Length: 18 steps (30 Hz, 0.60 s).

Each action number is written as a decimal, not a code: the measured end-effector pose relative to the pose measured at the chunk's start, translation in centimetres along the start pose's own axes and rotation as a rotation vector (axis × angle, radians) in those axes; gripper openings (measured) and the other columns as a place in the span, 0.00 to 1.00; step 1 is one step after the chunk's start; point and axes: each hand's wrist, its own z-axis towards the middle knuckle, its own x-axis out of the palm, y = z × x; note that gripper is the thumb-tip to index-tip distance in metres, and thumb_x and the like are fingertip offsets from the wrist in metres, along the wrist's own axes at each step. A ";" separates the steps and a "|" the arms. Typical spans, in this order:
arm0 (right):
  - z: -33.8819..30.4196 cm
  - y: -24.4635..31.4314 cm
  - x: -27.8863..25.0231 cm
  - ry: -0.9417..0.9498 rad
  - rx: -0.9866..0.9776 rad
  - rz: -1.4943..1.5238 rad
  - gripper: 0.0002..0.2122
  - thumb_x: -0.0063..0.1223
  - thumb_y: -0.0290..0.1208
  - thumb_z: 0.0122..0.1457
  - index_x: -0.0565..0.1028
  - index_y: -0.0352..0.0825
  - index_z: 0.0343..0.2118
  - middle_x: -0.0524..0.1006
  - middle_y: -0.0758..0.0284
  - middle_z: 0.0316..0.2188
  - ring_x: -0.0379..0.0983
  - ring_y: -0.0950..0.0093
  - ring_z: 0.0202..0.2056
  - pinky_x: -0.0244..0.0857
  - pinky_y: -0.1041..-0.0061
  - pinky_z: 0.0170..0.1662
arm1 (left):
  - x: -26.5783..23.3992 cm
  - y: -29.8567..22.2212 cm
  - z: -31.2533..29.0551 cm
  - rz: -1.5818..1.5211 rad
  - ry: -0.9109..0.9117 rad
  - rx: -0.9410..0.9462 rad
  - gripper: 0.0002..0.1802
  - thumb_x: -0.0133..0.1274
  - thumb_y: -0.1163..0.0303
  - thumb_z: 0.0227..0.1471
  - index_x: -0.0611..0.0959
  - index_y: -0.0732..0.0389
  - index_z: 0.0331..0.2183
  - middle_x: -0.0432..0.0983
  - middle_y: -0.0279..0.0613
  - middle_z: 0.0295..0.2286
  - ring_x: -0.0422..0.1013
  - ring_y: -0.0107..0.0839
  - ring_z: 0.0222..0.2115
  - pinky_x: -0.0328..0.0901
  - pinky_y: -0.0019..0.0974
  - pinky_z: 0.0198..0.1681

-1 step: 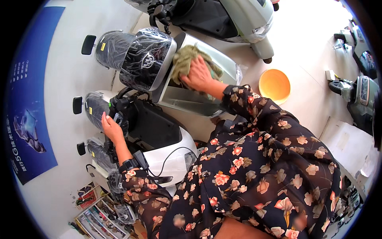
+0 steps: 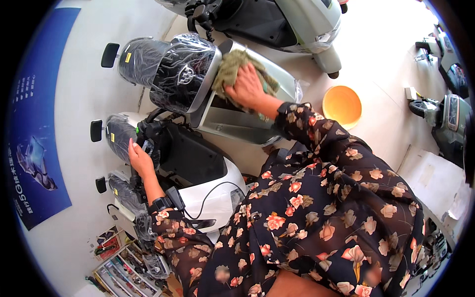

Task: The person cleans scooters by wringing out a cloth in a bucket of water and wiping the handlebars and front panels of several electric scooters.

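Observation:
My right hand (image 2: 246,88) presses an olive-green cloth (image 2: 230,70) onto the silvery front panel (image 2: 235,120) of a scooter, its fingers spread over the bunched fabric. Clear plastic film covers the dark upper front (image 2: 180,74) of that scooter. My left hand (image 2: 142,161) is at the handlebar area of a white scooter (image 2: 217,203) nearer to me. Its fingers look stretched out, beside the film-wrapped front cover (image 2: 120,136). The palm side is partly hidden, so contact with the handlebar is unclear.
An orange basin (image 2: 342,107) stands on the tiled floor to the right. Another scooter (image 2: 262,24) is parked at the far side, and more scooters (image 2: 451,116) stand at the right edge. A blue poster (image 2: 42,119) hangs on the left wall. A display rack (image 2: 123,272) is at lower left.
My right hand and the cloth have shifted slightly toward the far side of the panel. My left hand stays nearly in place.

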 end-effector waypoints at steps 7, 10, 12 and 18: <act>6.8 -3.8 -3.6 0.214 -0.236 -0.185 0.23 0.47 0.51 0.50 0.77 0.31 0.21 0.74 0.63 0.29 0.65 0.69 0.43 0.53 0.68 0.51 | 0.7 1.6 1.2 0.086 0.073 0.105 0.23 0.35 0.60 0.62 0.79 0.67 0.42 0.75 0.54 0.41 0.69 0.52 0.43 0.62 0.44 0.47; 9.4 -8.9 -1.8 0.194 -0.307 -0.156 0.22 0.44 0.49 0.53 0.78 0.31 0.25 0.76 0.61 0.31 0.71 0.65 0.40 0.56 0.65 0.50 | 2.3 2.7 1.2 0.095 0.035 0.142 0.24 0.34 0.59 0.62 0.79 0.67 0.41 0.75 0.55 0.39 0.68 0.54 0.41 0.61 0.46 0.46; 11.8 -10.8 -0.9 0.453 -0.233 -0.143 0.21 0.42 0.47 0.53 0.79 0.31 0.28 0.77 0.58 0.32 0.72 0.62 0.40 0.58 0.64 0.49 | 2.8 2.9 0.9 0.129 0.006 0.132 0.25 0.33 0.59 0.62 0.78 0.68 0.42 0.75 0.54 0.40 0.67 0.54 0.42 0.60 0.47 0.47; 9.0 -8.2 1.1 0.268 -0.190 -0.035 0.20 0.40 0.43 0.55 0.79 0.30 0.35 0.76 0.57 0.42 0.65 0.63 0.52 0.55 0.61 0.58 | 4.3 4.2 0.5 0.210 -0.033 0.184 0.24 0.31 0.61 0.61 0.78 0.68 0.39 0.75 0.54 0.39 0.67 0.55 0.40 0.59 0.48 0.45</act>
